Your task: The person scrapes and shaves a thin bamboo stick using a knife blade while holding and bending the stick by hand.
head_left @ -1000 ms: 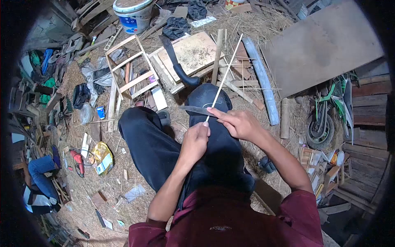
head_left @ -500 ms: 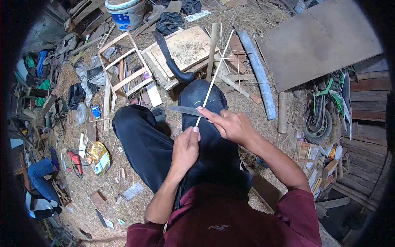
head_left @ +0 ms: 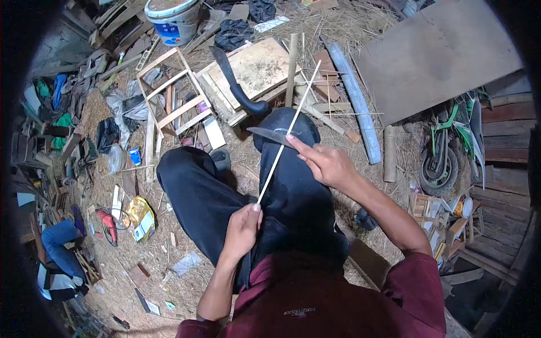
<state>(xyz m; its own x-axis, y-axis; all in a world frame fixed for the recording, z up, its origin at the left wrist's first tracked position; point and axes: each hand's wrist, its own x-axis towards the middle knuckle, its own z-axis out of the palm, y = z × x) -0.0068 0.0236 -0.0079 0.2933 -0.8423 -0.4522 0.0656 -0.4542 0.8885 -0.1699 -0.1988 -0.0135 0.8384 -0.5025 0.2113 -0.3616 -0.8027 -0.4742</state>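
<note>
My left hand [head_left: 241,231] has drawn back toward my lap, bringing the pale strip [head_left: 273,173] with it, so a longer stretch now lies between it and the knife [head_left: 270,134]. I judge that more of the strip has passed under the blade. My left fingers pinch the strip's near end; my right hand [head_left: 327,164] grips the knife, its handle hidden, forefinger extended over the blade where it crosses the strip. The strip slants over my right knee [head_left: 288,121].

Beyond that knee and to its left, the white bucket [head_left: 179,25] holds something brownish. Left of the knee is a blue cup [head_left: 135,156], and well to its right a small tub [head_left: 465,207]; I can't tell what either holds.
</note>
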